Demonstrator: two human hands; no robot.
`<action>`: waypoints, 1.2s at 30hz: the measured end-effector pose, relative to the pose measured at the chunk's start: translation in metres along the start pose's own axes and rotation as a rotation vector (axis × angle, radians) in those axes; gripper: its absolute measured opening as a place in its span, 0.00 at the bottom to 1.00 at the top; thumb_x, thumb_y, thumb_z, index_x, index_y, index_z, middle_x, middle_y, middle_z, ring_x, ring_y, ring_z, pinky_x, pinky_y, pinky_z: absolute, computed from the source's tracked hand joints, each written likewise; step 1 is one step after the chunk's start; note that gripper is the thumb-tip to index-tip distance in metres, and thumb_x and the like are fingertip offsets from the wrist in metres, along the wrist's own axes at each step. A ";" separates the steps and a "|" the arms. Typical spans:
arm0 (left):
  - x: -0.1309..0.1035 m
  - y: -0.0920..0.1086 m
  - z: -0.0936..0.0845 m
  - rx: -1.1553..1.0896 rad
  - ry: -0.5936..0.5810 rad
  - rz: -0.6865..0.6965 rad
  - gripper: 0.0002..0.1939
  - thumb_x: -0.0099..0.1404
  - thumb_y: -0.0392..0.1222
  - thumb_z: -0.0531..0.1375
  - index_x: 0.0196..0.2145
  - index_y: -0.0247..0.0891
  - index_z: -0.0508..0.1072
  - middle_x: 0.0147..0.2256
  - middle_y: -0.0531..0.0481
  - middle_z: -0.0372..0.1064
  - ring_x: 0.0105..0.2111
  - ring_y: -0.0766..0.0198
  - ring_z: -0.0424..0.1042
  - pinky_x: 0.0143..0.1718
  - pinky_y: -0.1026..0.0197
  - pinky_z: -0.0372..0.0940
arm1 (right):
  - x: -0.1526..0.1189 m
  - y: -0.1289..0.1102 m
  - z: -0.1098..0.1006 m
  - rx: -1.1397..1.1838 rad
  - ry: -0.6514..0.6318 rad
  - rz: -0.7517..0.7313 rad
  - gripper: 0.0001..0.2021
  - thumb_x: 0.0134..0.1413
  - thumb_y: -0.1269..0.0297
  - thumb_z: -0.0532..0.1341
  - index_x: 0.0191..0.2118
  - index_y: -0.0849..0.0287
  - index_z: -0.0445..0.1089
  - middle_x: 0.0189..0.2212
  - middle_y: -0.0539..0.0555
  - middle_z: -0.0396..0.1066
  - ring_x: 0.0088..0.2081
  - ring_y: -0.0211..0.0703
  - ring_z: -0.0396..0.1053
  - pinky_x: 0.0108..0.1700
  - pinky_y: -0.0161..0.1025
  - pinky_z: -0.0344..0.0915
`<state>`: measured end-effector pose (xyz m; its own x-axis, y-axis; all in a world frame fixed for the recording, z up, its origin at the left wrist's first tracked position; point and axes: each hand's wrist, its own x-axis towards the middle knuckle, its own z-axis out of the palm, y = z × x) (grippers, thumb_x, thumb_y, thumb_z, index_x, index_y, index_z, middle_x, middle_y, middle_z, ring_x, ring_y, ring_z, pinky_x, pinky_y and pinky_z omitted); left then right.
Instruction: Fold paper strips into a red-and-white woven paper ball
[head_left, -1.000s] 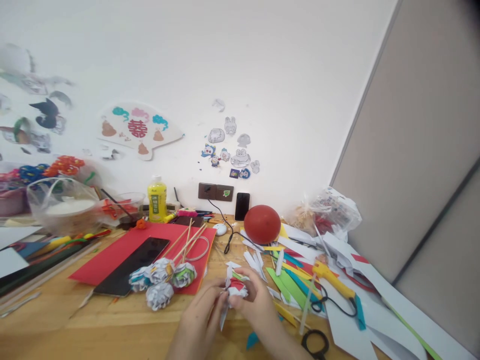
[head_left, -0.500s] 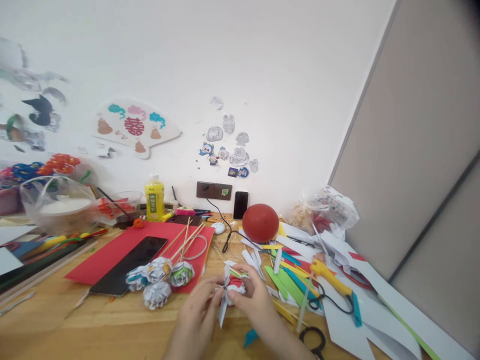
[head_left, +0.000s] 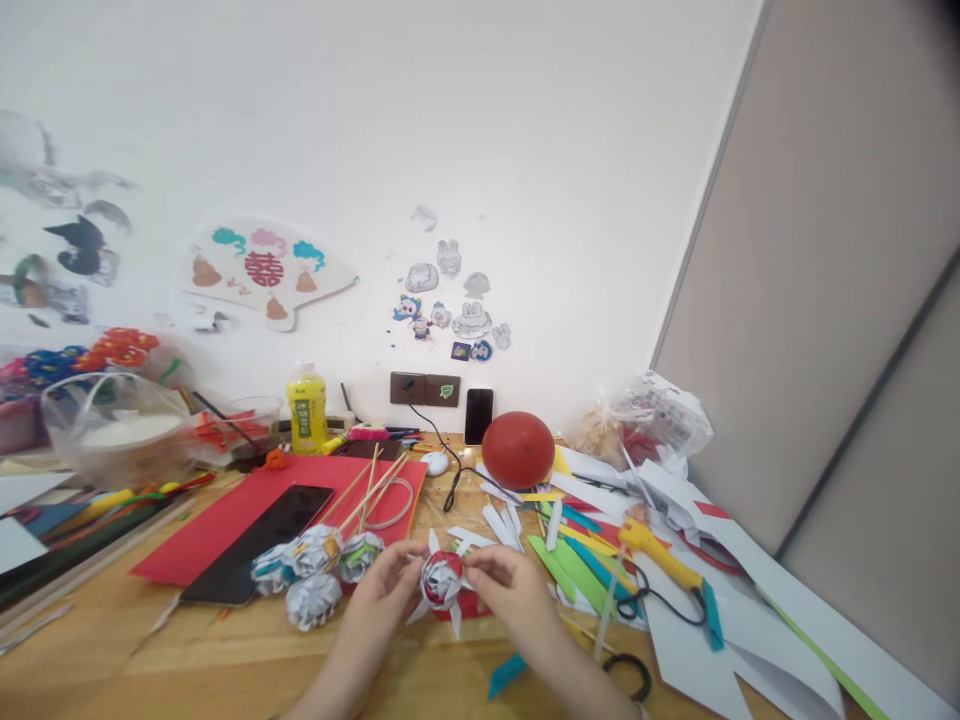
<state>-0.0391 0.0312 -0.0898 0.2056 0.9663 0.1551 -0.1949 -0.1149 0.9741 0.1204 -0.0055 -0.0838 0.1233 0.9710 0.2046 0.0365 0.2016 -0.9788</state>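
While four paper balls (head_left: 316,551) lie, seemingly finished, at nine o'clock, my left hand (head_left: 390,582) and right hand (head_left: 504,582), nearly closed, pinch a red-and-white paper piece (head_left: 442,580), strip ends (head_left: 456,622) untucked.

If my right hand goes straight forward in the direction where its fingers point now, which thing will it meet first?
The right hand would first meet the red-and-white paper flower, whose edge it seems to pinch. Beyond it, the left hand probably comes next, though depth is unclear.

A yellow bottle (head_left: 307,412) and an upright phone (head_left: 478,417) stand near the white wall (head_left: 585,220).
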 end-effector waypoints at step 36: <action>-0.022 0.009 0.003 0.936 0.005 1.082 0.13 0.59 0.32 0.57 0.42 0.41 0.72 0.38 0.46 0.75 0.46 0.55 0.69 0.45 0.53 0.65 | -0.015 -0.026 -0.007 -0.667 0.021 -0.711 0.12 0.40 0.82 0.63 0.30 0.59 0.68 0.30 0.50 0.72 0.35 0.44 0.63 0.38 0.39 0.59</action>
<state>-0.0429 0.0080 -0.0844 0.3633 0.3073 0.8795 0.4430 -0.8875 0.1271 0.1242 -0.0266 -0.0614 -0.1275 0.6468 0.7519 0.6624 0.6198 -0.4209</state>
